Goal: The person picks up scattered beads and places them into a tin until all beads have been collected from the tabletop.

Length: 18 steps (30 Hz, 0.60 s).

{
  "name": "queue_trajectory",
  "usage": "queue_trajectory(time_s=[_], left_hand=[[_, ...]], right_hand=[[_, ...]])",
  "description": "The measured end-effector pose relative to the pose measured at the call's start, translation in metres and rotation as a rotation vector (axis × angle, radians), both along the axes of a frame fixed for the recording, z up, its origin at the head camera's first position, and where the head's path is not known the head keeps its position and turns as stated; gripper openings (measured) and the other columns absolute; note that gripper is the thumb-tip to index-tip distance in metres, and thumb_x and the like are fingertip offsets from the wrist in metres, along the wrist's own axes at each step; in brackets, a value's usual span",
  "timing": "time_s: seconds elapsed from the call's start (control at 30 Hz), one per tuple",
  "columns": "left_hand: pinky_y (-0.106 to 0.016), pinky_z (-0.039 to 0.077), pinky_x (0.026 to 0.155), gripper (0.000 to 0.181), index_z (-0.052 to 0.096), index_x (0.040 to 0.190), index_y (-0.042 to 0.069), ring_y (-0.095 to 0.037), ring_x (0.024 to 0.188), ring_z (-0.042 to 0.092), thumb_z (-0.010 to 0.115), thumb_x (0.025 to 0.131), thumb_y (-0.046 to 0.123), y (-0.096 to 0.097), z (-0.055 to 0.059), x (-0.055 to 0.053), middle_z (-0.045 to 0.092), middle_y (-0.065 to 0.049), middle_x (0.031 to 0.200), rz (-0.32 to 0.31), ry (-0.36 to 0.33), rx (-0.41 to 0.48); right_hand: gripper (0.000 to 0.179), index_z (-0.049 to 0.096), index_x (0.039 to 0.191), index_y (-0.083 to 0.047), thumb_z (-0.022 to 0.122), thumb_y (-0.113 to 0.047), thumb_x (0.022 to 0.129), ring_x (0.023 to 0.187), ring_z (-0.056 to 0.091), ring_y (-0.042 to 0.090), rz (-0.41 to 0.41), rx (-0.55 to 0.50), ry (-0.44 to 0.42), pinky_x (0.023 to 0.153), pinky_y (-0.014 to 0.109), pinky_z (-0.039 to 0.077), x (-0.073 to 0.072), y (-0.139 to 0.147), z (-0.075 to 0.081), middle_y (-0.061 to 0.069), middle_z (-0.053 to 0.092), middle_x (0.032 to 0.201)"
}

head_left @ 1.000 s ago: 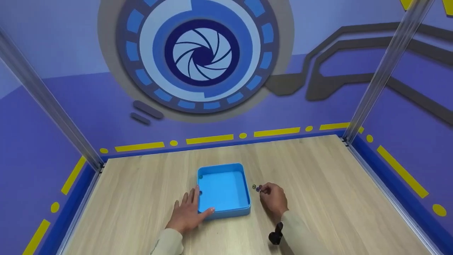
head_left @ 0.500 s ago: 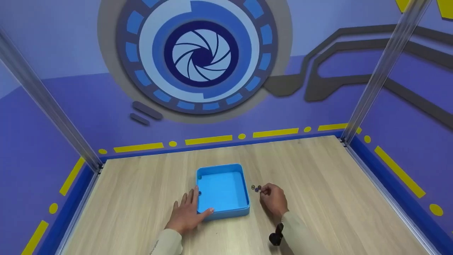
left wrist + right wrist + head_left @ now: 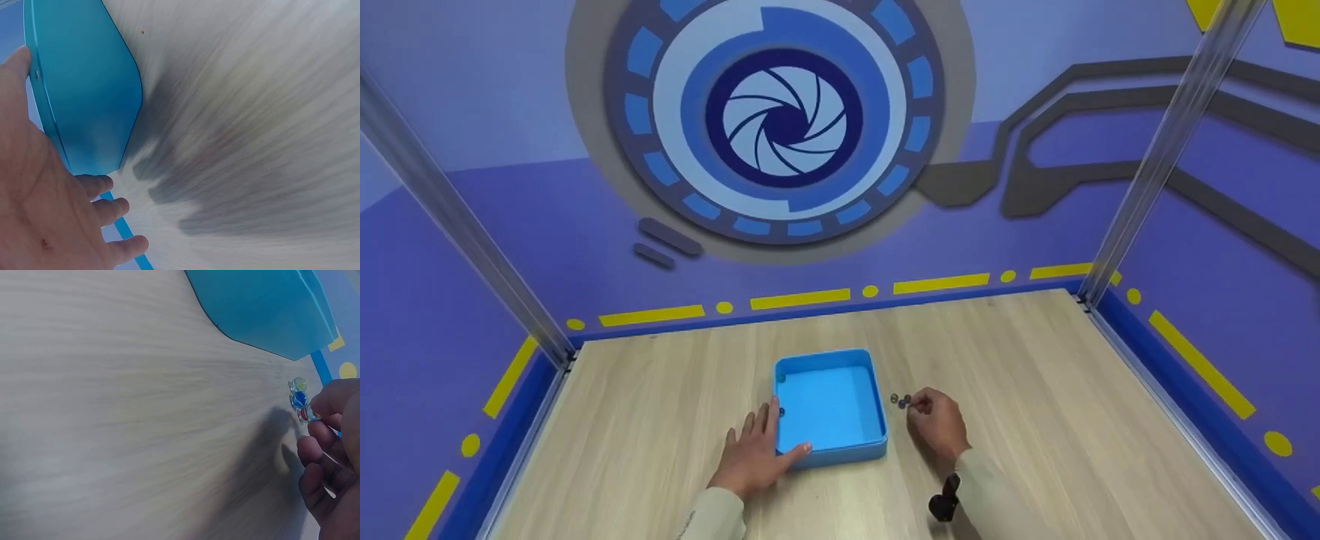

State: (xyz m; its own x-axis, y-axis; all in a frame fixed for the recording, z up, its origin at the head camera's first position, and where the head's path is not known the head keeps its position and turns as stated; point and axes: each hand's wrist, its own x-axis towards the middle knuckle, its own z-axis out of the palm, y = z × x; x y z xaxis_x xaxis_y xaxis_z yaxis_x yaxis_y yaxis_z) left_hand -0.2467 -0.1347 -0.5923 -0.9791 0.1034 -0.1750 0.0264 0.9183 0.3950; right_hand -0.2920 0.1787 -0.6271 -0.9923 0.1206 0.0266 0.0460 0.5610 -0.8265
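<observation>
My left hand [image 3: 750,454] lies against the left side of a square blue tray [image 3: 847,454], fingers spread and straight, thumb on its front rim. Two marbles sit inside along the tray's left wall, a green one [image 3: 781,378] and a dark one [image 3: 781,412]. Right of the tray, my right hand [image 3: 940,424] pinches a clear marble with orange in it [image 3: 314,415] between thumb and index finger, low over the table. Close by its fingertips lie a yellow-green marble [image 3: 300,385], a blue marble [image 3: 298,400] and a red marble [image 3: 304,414].
The pale wooden table [image 3: 660,405] is enclosed by purple printed walls [image 3: 510,225] at the back and sides. Metal posts [image 3: 1140,165] rise at both back corners. A black wrist camera [image 3: 943,504] sits at the right cuff.
The head view has shifted slightly, so everything appears a little lower and further left. Both hands, the tray and the marbles otherwise stay as they were.
</observation>
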Motion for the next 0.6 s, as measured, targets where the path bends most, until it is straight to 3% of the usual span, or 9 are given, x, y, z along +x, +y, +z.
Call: queue_trajectory(time_s=[0.2, 0.43, 0.6], left_hand=[[-0.071, 0.013, 0.111, 0.104, 0.013, 0.156, 0.013, -0.044, 0.146, 0.021, 0.052, 0.081, 0.075, 0.000, -0.003, 0.000, 0.024, -0.015, 0.160, 0.004, -0.008, 0.021], [-0.071, 0.013, 0.111, 0.106, 0.012, 0.156, 0.012, -0.044, 0.146, 0.021, 0.051, 0.081, 0.076, 0.000, -0.003, 0.000, 0.024, -0.016, 0.160, -0.005, -0.024, 0.019], [-0.071, 0.013, 0.110, 0.106, 0.012, 0.156, 0.012, -0.044, 0.146, 0.022, 0.051, 0.081, 0.076, -0.001, -0.001, -0.001, 0.025, -0.016, 0.159, -0.006, -0.014, 0.010]], right_hand=[[0.009, 0.067, 0.094, -0.007, 0.064, -0.002, 0.086, 0.079, 0.059, 0.013, 0.014, -0.032, 0.002, 0.070, 0.026, 0.049, 0.001, -0.001, 0.003, 0.002, 0.066, 0.089], [0.012, 0.064, 0.101, -0.006, 0.061, -0.002, 0.089, 0.072, 0.057, 0.016, 0.041, -0.141, -0.051, 0.053, 0.024, 0.048, 0.001, -0.001, 0.012, 0.006, 0.063, 0.090], [0.011, 0.066, 0.100, -0.005, 0.063, -0.005, 0.089, 0.067, 0.056, 0.015, 0.050, -0.159, -0.059, 0.049, 0.024, 0.047, 0.000, -0.003, 0.018, 0.005, 0.062, 0.090]])
